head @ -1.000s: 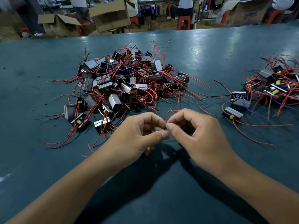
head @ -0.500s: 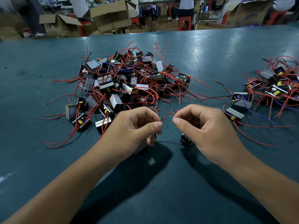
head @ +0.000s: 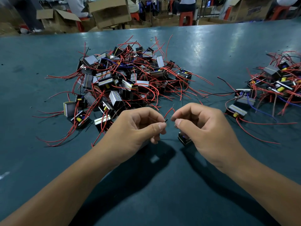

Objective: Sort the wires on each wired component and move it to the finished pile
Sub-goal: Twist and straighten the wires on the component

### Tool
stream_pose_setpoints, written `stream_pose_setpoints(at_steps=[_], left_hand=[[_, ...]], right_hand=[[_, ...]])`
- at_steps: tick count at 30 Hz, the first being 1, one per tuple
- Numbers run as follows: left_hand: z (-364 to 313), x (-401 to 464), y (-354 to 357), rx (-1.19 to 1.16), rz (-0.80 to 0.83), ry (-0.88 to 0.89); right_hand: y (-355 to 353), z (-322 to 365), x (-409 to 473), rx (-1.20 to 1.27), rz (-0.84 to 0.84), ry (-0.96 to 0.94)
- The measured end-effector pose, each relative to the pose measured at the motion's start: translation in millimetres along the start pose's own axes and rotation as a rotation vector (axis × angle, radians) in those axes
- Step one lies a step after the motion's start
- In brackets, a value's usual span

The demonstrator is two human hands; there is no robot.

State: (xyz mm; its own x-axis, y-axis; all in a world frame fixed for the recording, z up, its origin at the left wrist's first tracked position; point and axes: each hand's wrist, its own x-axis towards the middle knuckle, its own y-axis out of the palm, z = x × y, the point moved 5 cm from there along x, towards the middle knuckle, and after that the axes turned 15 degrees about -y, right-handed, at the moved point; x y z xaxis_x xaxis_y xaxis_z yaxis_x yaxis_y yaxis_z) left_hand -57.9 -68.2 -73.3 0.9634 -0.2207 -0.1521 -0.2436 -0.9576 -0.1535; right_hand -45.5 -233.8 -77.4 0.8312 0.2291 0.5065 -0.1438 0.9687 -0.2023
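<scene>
1. Pinching thin wire ends, the left hand [head: 138, 126] and right hand [head: 206, 128] clamp their fingers on one small black wired component [head: 183, 139] at lower centre.
2. Remaining: the large tangled red-wired pile [head: 127, 80], centre; the smaller finished pile [head: 276, 84] sits at right.

A big heap of wired parts [head: 123, 82] fills the middle of the table [head: 48, 160], its red wires fanning out left and toward the near edge. A smaller pile [head: 276, 84] sits at the right, trailing long wires forward. Between the two runs a bare lane of tabletop, crossed only by a thin black wire [head: 218, 94]. The near tabletop lies open on both sides of the forearms. Cardboard boxes [head: 110, 12] stand beyond the far edge.
</scene>
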Motion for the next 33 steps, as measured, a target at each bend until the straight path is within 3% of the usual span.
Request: stream_pose_setpoints(at_steps=[19, 33], left_hand=[[2.5, 0.5, -0.2, -0.008, -0.008, -0.001], [5.7, 2.5, -0.4, 0.031, 0.006, 0.027]], right_hand=[[4.3, -3.9, -2.2, 0.139, 0.005, 0.033], [9.6, -3.8, -6.0, 0.179, -0.082, 0.046]])
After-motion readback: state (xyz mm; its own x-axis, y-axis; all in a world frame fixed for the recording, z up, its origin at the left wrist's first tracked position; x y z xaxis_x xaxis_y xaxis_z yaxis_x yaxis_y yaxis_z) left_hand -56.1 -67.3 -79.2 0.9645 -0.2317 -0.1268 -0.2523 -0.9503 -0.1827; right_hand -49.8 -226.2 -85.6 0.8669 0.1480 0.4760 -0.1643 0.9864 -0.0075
